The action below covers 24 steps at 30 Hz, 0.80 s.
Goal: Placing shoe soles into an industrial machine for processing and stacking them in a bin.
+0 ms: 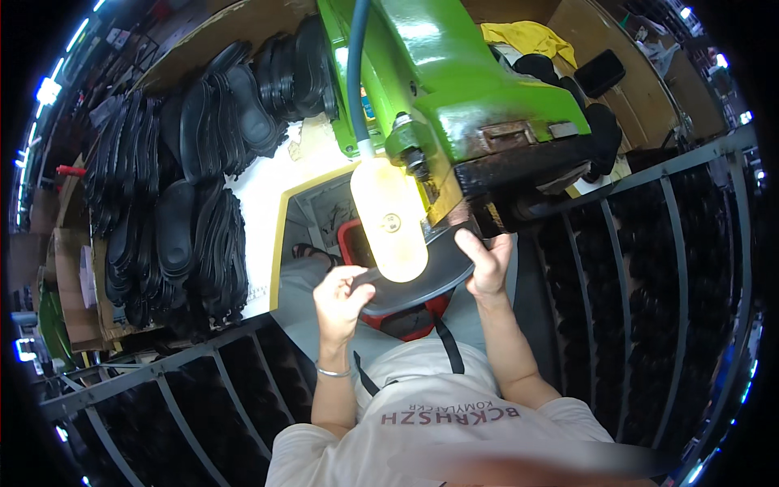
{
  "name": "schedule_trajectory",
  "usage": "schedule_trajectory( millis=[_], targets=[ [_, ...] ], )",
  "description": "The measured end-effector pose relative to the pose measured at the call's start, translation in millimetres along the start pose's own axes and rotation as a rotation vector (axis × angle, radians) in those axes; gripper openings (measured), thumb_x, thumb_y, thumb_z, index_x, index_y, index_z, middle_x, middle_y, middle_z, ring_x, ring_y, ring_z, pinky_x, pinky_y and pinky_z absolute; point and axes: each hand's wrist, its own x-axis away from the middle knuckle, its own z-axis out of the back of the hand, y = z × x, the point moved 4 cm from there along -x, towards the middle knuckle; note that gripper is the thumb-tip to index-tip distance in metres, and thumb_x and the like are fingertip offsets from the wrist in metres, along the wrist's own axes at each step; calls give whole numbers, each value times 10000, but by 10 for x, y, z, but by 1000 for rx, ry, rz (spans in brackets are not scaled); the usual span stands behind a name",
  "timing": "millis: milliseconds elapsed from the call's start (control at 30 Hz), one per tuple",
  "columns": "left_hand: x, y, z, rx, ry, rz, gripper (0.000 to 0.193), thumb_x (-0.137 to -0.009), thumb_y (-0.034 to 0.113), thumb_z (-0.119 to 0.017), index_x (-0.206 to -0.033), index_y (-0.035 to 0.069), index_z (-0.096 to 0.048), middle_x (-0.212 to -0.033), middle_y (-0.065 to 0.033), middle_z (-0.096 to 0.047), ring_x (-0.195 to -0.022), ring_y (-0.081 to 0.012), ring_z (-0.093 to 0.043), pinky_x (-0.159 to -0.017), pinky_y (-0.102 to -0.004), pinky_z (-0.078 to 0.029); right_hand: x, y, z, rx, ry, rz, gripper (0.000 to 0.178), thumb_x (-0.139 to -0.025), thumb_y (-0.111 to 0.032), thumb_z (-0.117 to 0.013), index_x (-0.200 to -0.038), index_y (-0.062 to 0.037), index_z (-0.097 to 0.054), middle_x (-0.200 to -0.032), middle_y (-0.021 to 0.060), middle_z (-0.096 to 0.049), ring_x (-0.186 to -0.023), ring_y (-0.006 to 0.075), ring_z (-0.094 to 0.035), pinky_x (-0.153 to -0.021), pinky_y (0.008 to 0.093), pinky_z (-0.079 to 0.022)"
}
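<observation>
A black shoe sole [434, 272] is held between my two hands at the front of a green machine [454, 73]. My left hand [342, 302] pinches its left end, thumb on top. Around the right end close the fingers of my right hand [489, 264], with the thumb laid along the upper face. The sole's far edge lies close to the machine's working head [446, 199]; whether they touch is hidden. A bright oval yellow lamp [388, 223] on a blue-grey hose covers part of the sole.
Stacks of black soles [203, 122] fill the table to the left. Below the machine stands a red container [350, 243], between my knees. Metal racks [649, 187] holding dark items stand to the right and left. A yellow cloth [527, 39] lies behind the machine.
</observation>
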Motion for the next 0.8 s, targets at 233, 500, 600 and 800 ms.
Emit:
schedule_trajectory(
  millis=[233, 500, 600, 800],
  targets=[
    [109, -216, -416, -547, -524, -34, 503, -743, 200, -761, -1138, -25, -545, -750, -78, -609, -671, -108, -556, -668, -259, -468, 6, 25, -75, 163, -127, 0, 276, -727, 57, -696, -936, -21, -533, -868, 40, -625, -772, 80, -584, -698, 219, -476],
    [-220, -194, -1027, -479, -19, -274, 33, -844, 12, -622, -843, -2, -593, -728, 19, -561, -645, -32, -483, -564, -182, -383, 778, 126, 371, 316, -194, -315, 541, -754, -152, -723, -1200, 35, -482, -1109, 92, -574, -1022, 177, -541, -909, 312, -414],
    [-167, -296, -1048, -516, 11, -302, 47, -845, 1, -618, -864, -1, -574, -721, 25, -558, -643, -18, -482, -559, -164, -379, 1228, 204, 654, 171, -234, -619, 499, -759, -94, -684, -1180, 81, -479, -1069, 132, -599, -987, 182, -580, -858, 315, -472],
    [-93, -192, -969, -476, -71, -238, 124, -834, -15, -623, -917, 0, -532, -750, 4, -563, -657, -29, -509, -582, -162, -408, 850, -354, 991, 128, 58, -308, 269, -821, -116, -546, -1002, 68, -470, -824, 161, -625, -538, 200, -618, -422, 280, -512]
  ],
)
